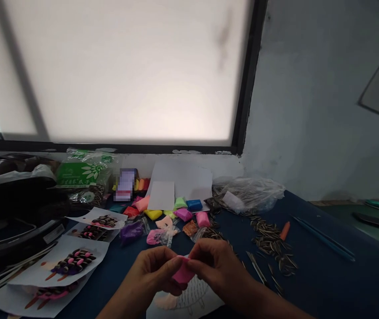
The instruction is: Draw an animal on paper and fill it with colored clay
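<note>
A small flat piece of pink modelling clay is pinched between both of my hands. My left hand grips its left side between thumb and fingers. My right hand has the upper right edge between thumb and forefinger. Below them on the table lies a paper with a pencil drawing of a striped, rounded shape, its left end covered in pale peach clay. My hands and wrists hide part of that sheet. Just past my fingers lies an opened pink clay packet.
Clay packets, including a purple one, crowd the back. Finished seed-and-clay pictures lie left, near a green sunflower seed bag. Loose seeds, tweezers, an orange clay stick and a blue clear sleeve are on the right.
</note>
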